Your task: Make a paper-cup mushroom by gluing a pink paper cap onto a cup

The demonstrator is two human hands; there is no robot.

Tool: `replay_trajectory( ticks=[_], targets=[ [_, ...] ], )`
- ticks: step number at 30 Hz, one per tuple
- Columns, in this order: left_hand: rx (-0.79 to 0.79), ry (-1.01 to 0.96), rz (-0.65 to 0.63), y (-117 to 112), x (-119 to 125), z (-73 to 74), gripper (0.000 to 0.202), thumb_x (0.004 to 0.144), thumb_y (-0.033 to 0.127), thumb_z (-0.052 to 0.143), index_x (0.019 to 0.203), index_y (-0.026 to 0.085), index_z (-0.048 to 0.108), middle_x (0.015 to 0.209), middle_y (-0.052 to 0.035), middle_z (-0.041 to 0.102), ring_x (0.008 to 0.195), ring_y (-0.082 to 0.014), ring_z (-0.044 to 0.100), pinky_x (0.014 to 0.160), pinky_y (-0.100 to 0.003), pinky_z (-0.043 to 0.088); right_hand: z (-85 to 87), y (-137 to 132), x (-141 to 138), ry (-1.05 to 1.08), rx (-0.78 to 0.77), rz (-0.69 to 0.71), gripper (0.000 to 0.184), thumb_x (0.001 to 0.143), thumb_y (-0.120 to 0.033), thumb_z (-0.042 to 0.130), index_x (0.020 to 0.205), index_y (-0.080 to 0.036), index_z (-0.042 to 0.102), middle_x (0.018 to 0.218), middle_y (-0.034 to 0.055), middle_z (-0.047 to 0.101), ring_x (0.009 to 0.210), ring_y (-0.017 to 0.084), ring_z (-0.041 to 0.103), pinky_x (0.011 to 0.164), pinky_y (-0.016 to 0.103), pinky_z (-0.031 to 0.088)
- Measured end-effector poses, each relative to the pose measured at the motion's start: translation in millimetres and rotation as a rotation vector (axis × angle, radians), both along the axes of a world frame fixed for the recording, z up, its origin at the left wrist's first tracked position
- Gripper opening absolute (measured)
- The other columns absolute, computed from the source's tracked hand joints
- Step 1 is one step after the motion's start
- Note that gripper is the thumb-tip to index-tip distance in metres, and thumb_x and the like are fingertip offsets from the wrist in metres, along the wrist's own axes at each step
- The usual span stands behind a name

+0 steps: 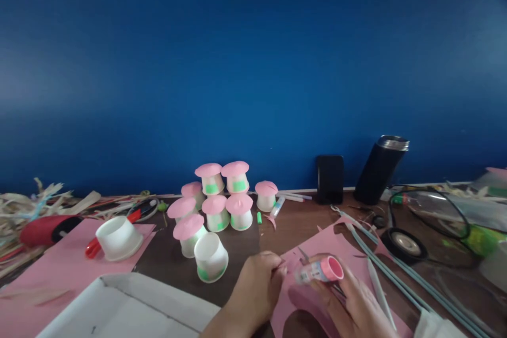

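My left hand (255, 288) rests low in the middle with its fingers curled, pinching the torn edge of a pink paper sheet (317, 245). My right hand (348, 301) is closed round a glue stick (319, 271) with a pink round end, held sideways just above that sheet. A white paper cup with green marks (211, 257) stands just left of my left hand. Behind it sit several white cups capped with pink paper tops (216, 195), some stacked in two tiers.
A white cardboard box (127, 306) lies at the near left. Another pink sheet (47, 269) bears an upturned white cup (118, 237) and red-handled scissors (95, 245). A black tumbler (378, 169), a small black box (330, 178), grey rods (388, 269) and cables lie right.
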State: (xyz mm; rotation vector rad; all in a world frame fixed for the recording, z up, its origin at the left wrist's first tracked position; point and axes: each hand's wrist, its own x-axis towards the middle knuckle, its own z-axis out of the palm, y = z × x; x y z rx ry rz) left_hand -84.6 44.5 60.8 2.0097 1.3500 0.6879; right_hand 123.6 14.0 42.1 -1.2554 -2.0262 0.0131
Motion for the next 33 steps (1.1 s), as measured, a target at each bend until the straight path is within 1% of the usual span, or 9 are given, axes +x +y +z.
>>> replay_trajectory(
  ticks=[3,7,10,16,19,22,24,29,33],
  targets=[
    [-0.011,-0.03,-0.024,0.5,-3.2,1.6,0.03,0.088,0.022,0.044,0.059,0.02,0.039,0.065,0.0018,0.052,0.065,-0.012,0.05,0.061,-0.022,0.032,-8.0,-1.3,3.8,-0.051,-0.012,0.018,0.028,0.094,-0.038,0.048,0.112,-0.023,0.063,0.096,0.0095,0.076,0.086,0.025,0.074,0.073,0.032,0.061],
    [-0.032,-0.055,-0.039,2.4,-5.4,-0.8,0.031,0.089,0.024,0.046,0.059,0.02,0.036,0.066,0.002,0.052,0.066,-0.0121,0.049,0.063,-0.022,0.033,-3.8,-1.4,4.4,-0.095,0.008,0.048,0.034,0.096,-0.044,0.043,0.105,-0.024,0.069,0.091,0.0104,0.077,0.082,0.025,0.074,0.068,0.03,0.061],
    [-0.038,-0.071,-0.031,3.4,-6.2,-3.0,0.032,0.089,0.024,0.047,0.059,0.02,0.034,0.065,0.0026,0.049,0.065,-0.012,0.048,0.063,-0.023,0.033,-2.6,0.0,2.3,-0.11,-0.034,0.066,0.035,0.096,-0.044,0.043,0.105,-0.023,0.069,0.092,0.0107,0.077,0.083,0.025,0.075,0.069,0.029,0.061],
    [-0.007,-0.111,-0.025,3.5,-7.3,-5.5,0.029,0.088,0.021,0.048,0.061,0.02,0.038,0.066,0.0031,0.049,0.065,-0.0114,0.047,0.063,-0.022,0.033,-15.0,1.3,3.5,-0.168,-0.172,0.108,0.031,0.096,-0.038,0.047,0.118,-0.021,0.061,0.107,0.0104,0.075,0.096,0.025,0.073,0.079,0.031,0.06],
    [-0.006,-0.11,-0.017,4.0,-6.9,-6.1,0.03,0.088,0.021,0.05,0.06,0.02,0.038,0.066,0.0025,0.05,0.066,-0.0116,0.049,0.064,-0.022,0.035,-17.6,0.4,4.2,-0.183,-0.19,0.094,0.03,0.094,-0.037,0.051,0.119,-0.02,0.056,0.105,0.0117,0.075,0.094,0.025,0.073,0.077,0.031,0.06],
    [-0.01,-0.111,-0.011,4.3,-6.2,-5.4,0.03,0.088,0.021,0.05,0.06,0.02,0.04,0.067,0.0023,0.051,0.067,-0.0116,0.05,0.064,-0.022,0.036,-12.3,-0.5,0.5,-0.171,-0.213,0.117,0.022,0.096,-0.033,0.049,0.115,-0.023,0.053,0.099,0.0071,0.075,0.089,0.022,0.074,0.075,0.029,0.059],
    [-0.008,-0.105,-0.011,3.9,-5.9,-3.8,0.03,0.088,0.021,0.051,0.06,0.019,0.041,0.067,0.0023,0.051,0.067,-0.0117,0.051,0.064,-0.022,0.036,-6.6,-0.5,-3.4,-0.192,-0.172,0.165,0.019,0.097,-0.028,0.045,0.114,-0.025,0.051,0.096,0.0052,0.074,0.085,0.02,0.074,0.076,0.029,0.059],
    [0.008,-0.081,-0.026,1.6,-6.2,-0.1,0.032,0.089,0.022,0.052,0.059,0.019,0.041,0.066,0.0019,0.052,0.065,-0.0116,0.051,0.062,-0.021,0.037,1.5,1.6,-10.1,-0.268,-0.026,0.185,0.02,0.097,-0.028,0.039,0.113,-0.022,0.05,0.096,0.0082,0.07,0.085,0.022,0.072,0.07,0.031,0.058],
    [0.09,-0.056,-0.08,-0.2,-6.0,-5.3,0.025,0.089,0.018,0.054,0.064,0.018,0.052,0.073,0.0,0.06,0.071,-0.0128,0.057,0.066,-0.021,0.04,-0.4,3.8,-11.6,-0.269,0.001,0.183,0.019,0.097,-0.027,0.04,0.113,-0.022,0.048,0.097,0.0079,0.069,0.087,0.023,0.071,0.071,0.032,0.058]
  ],
)
